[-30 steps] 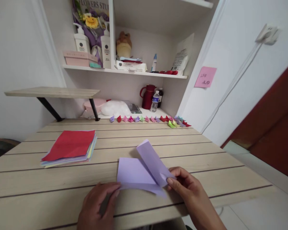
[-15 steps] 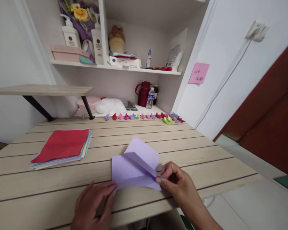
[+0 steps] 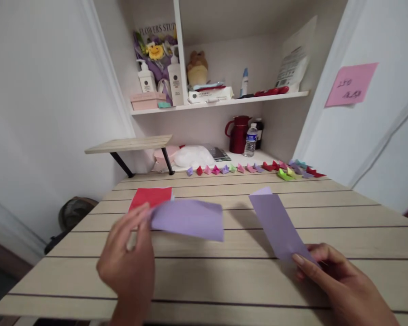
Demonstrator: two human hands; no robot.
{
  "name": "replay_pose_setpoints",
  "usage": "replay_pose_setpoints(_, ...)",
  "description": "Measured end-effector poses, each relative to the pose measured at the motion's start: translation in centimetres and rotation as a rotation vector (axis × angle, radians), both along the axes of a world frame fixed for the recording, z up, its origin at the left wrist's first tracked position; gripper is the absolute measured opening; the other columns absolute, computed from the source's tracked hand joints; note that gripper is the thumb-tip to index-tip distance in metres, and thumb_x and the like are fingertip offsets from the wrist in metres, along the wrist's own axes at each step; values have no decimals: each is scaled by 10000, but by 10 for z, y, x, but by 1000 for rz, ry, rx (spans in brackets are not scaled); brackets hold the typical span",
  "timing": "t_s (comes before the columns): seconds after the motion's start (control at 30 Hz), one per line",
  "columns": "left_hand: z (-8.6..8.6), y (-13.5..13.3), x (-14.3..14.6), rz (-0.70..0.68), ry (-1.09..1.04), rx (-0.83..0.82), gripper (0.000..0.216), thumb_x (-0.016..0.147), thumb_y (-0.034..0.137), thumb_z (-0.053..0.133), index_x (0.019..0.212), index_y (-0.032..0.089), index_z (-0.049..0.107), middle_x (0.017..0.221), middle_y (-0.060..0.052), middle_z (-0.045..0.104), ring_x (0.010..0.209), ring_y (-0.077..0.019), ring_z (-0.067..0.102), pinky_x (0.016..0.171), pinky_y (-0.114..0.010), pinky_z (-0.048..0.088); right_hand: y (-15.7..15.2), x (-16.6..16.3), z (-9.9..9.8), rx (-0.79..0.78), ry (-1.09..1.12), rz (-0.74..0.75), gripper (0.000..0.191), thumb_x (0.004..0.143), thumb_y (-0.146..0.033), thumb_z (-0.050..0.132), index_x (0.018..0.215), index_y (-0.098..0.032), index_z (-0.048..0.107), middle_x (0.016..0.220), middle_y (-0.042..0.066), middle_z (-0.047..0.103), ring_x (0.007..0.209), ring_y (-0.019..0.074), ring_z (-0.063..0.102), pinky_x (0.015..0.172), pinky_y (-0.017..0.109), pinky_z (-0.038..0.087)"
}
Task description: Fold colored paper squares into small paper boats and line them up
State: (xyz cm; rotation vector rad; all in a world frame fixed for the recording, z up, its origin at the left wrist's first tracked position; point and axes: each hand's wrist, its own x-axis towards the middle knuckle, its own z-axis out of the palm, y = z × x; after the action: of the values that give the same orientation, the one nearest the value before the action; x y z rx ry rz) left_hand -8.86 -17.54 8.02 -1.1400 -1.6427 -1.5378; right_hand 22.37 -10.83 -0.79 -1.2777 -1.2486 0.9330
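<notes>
My left hand [image 3: 131, 253] pinches one end of a flat purple sheet of paper [image 3: 190, 220], which is raised above the table and partly covers the paper stack behind it. On the right, my right hand [image 3: 336, 276] grips the lower end of a folded purple sheet of paper [image 3: 279, 224] between thumb and fingers. That sheet stands tilted, with a paler layer peeking out at its top. Behind my left hand lies a stack of square papers with a red sheet [image 3: 151, 198] on top.
A row of small folded paper shapes [image 3: 225, 169] lines the table's back edge, bunching up at the right. Behind them stand a dark red jug [image 3: 239, 134] and a water bottle [image 3: 251, 140]. A small raised wooden shelf [image 3: 129, 143] stands at the back left.
The two purple sheets, overlapping on the table before, are now apart, one in each hand. My left hand has lifted its sheet toward the stack; my right hand has moved right. The view has turned left.
</notes>
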Motion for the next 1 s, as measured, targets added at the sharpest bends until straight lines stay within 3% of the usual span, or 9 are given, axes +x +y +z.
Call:
replay_pose_setpoints(0.13, 23, 29, -58, 105, 131, 56, 198, 927, 270, 557, 1027, 229, 723, 1097, -61, 748, 1080, -207, 668, 1005, -396, 473, -1, -2, 4, -16, -20, -16, 459, 603, -612, 774, 545, -221, 541, 671, 27, 617, 662, 214, 571, 539, 272, 439)
replay_pose_setpoints(0.3, 5, 38, -99, 140, 178, -268, 227, 928, 305, 523, 966, 264, 743, 1082, -63, 750, 1065, -252, 660, 1053, -479, 376, -1, -1, 4, -24, -30, 26, 440, 615, -597, 775, 578, -221, 550, 747, 33, 647, 699, 225, 594, 554, 273, 461)
replay_pose_setpoints(0.43, -3, 30, -105, 182, 129, -518, 339, 894, 304, 542, 1181, 206, 694, 1367, -193, 594, 1204, -404, 575, 984, -640, 401, 0, -3, 3, -18, -32, 118, 395, 649, -559, 775, 663, -227, 563, 786, 23, 646, 690, 211, 579, 584, 273, 469)
replay_pose_setpoints(0.53, -2, 18, -84, 182, 110, -550, 589, 894, 397, 555, 1408, 112, 509, 1506, -319, 387, 1320, -516, 440, 930, -740, 400, -1, -7, 5, 4, -49, 159, 343, 707, -517, 751, 697, -225, 573, 754, 16, 612, 685, 201, 551, 606, 275, 454)
replay_pose_setpoints(0.67, -4, 2, -24, 51, 221, -145, 414, 895, 413, 601, 1243, 193, 651, 1454, -174, 522, 1364, -362, 452, 1176, -570, 271, -3, -14, 13, 128, -15, 278, 256, 773, -418, 715, 721, -222, 560, 968, 48, 618, 945, 252, 587, 818, 321, 473)
replay_pose_setpoints(0.77, -7, 3, 23, -190, 100, -254, 522, 860, 591, 581, 1271, 270, 605, 1528, -117, 426, 1443, -360, 326, 1183, -591, 265, -6, -16, 20, 172, 4, 398, 233, 815, -386, 682, 753, -227, 522, 1010, 51, 616, 1011, 252, 577, 860, 327, 451)
replay_pose_setpoints(0.83, -8, 12, 44, -322, -18, -313, 596, 806, 655, 611, 1294, 315, 577, 1539, -85, 407, 1422, -343, 363, 1154, -584, 322, -9, -16, 26, 128, 8, 498, 224, 839, -377, 663, 779, -230, 505, 962, 39, 634, 937, 231, 586, 811, 310, 445)
replay_pose_setpoints(0.9, -8, 23, 56, -442, -106, -347, 441, 770, 646, 658, 1093, 347, 681, 1491, -32, 476, 1381, -325, 427, 1142, -567, 342, -13, -15, 32, 81, 2, 564, 220, 844, -364, 667, 781, -228, 505, 919, 27, 647, 880, 213, 581, 779, 297, 433)
replay_pose_setpoints(1.0, -10, 36, 64, -642, -148, -424, 241, 759, 543, 698, 664, 322, 687, 1065, 27, 731, 1073, -255, 660, 1179, -566, 277, -17, -14, 39, 42, 15, 557, 208, 833, -324, 690, 761, -217, 527, 903, 20, 654, 881, 203, 577, 783, 293, 424)
